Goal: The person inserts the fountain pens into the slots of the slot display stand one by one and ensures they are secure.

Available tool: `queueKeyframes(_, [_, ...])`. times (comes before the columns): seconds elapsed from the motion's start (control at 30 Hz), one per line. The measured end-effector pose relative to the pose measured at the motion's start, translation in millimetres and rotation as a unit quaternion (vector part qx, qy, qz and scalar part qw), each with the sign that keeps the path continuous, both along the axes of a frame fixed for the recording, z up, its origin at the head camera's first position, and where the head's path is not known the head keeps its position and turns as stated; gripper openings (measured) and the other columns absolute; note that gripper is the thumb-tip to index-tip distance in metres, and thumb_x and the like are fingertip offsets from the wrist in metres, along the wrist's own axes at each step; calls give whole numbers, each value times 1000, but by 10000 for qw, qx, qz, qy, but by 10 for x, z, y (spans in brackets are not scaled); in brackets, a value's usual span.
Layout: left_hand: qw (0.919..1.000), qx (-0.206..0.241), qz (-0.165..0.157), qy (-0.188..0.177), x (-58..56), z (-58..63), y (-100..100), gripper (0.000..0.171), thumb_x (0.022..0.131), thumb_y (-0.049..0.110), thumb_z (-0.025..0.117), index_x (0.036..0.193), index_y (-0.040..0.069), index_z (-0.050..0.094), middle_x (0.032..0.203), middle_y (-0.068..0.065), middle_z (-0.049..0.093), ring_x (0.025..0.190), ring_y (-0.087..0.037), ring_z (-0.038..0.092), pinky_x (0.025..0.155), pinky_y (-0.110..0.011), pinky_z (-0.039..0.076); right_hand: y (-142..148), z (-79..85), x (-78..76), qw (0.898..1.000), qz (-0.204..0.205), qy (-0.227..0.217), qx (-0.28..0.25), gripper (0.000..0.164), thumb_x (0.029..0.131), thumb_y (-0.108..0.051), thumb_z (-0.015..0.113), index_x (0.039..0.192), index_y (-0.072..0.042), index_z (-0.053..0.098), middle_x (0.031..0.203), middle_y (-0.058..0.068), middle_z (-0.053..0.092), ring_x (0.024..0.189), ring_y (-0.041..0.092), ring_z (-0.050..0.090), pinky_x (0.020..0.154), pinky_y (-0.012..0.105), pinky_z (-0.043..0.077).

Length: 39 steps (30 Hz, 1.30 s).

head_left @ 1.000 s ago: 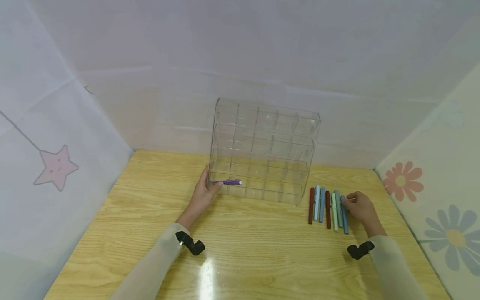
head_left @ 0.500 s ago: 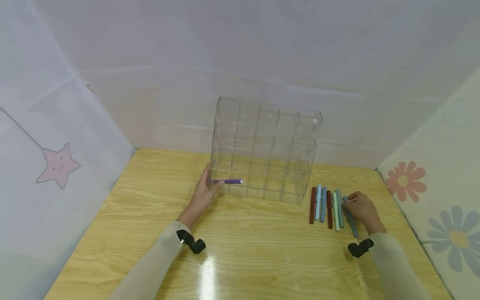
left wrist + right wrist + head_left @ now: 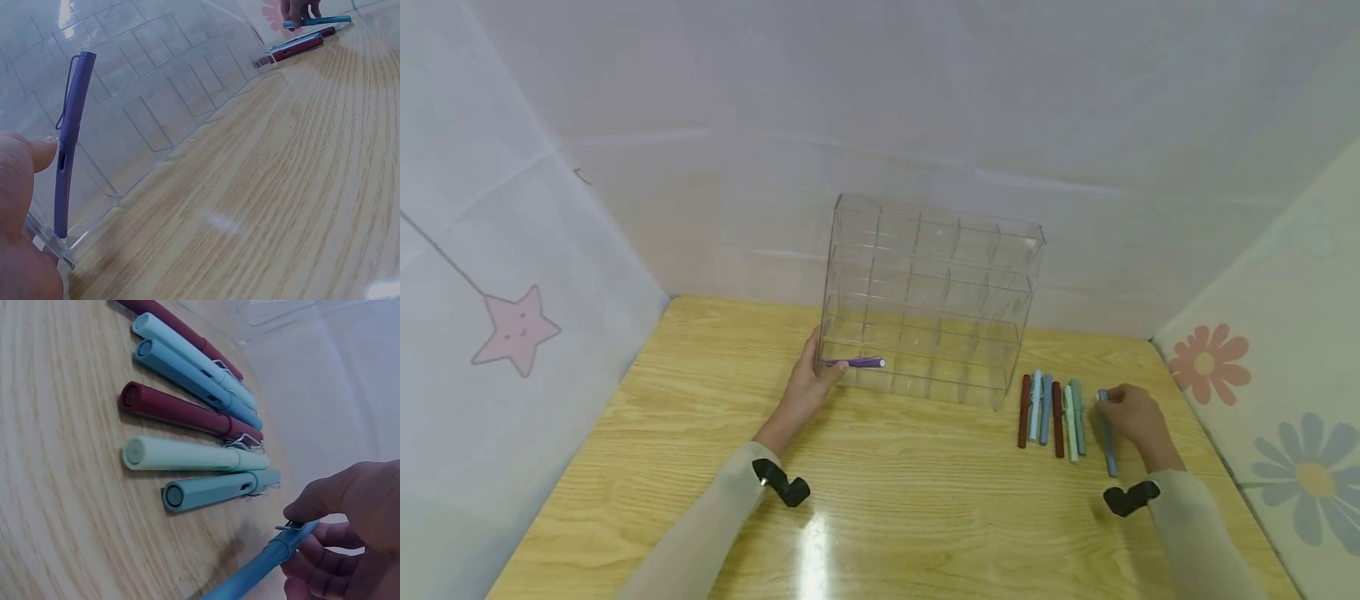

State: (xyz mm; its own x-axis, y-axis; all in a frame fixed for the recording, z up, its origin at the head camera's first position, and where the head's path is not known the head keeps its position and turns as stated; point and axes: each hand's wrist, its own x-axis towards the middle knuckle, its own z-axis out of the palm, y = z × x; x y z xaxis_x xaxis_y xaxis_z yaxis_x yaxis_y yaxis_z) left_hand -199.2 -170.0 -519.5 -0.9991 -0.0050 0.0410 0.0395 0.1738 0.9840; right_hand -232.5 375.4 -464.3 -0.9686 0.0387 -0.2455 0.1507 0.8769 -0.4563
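A clear plastic organizer (image 3: 917, 304) with rows of compartments stands at the back of the table. My left hand (image 3: 805, 392) grips its lower left side, thumb in front, other fingers mostly hidden. A purple pen (image 3: 70, 144) rests in the bottom left compartment, leaning beside my left thumb. At the right, my right hand (image 3: 1138, 421) pinches a blue pen (image 3: 262, 565) near its clip, thumb on top and fingers underneath. To the left of that hand, several pens lie side by side, among them a dark red pen (image 3: 169, 411), a mint pen (image 3: 187, 454) and a teal pen (image 3: 219, 489).
Wood-grain table (image 3: 880, 500) carries everything. A pale cloth wall (image 3: 880, 100) rises close behind the organizer. Printed side walls, one with a pink star (image 3: 516, 331) and one with flowers (image 3: 1204, 362), flank the table.
My right hand has drawn the blue pen rightward, away from the row, and its lower end has swung right. My left hand and the organizer stay in place.
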Motion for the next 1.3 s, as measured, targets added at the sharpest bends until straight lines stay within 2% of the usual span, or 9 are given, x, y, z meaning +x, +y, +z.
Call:
queueKeyframes(0.17, [10000,-2,28,28,-5,2,-4,86,110,29,62,174,23,6,181,-13,9,169,-40,9,137,-59,11,27,64,38,9997,-74,51,-216,56,105,-27,55,135,19,53,124,40,64,93,36,70,69,37,59])
queueKeyframes(0.33, [10000,69,15,46,-5,-14,7,85,109,26,63,174,21,8,181,-13,10,169,-38,9,138,-57,11,71,91,82,9995,-109,290,-75,52,106,-28,55,132,17,54,125,40,63,100,44,67,73,42,58])
queueKeyframes(0.43, [9999,89,32,39,-3,-20,9,84,109,23,63,174,20,8,181,-13,9,169,-37,8,138,-57,10,66,130,110,9991,-119,401,-108,51,106,-28,55,131,17,55,123,40,63,99,44,67,72,43,58])
queueKeyframes(0.67, [9999,89,44,20,-6,-28,8,86,109,24,63,174,21,7,182,-11,8,169,-37,8,138,-56,11,-32,305,184,9979,-135,425,-462,52,108,-28,58,133,17,53,113,32,67,90,32,70,67,32,55])
queueKeyframes(0.9, [10000,87,22,-26,-9,-35,1,86,109,28,64,174,23,7,182,-10,8,169,-37,7,138,-57,11,-116,416,221,9964,23,568,-625,50,109,-32,59,131,14,55,102,19,73,77,11,66,63,30,57])
queueKeyframes(1.3, [10000,47,-8,-23,-10,-33,1,87,109,29,64,174,21,6,182,-10,7,169,-36,7,138,-56,10,-442,684,247,9920,415,810,-880,56,108,-40,63,134,8,55,108,19,73,75,2,66,61,29,60])
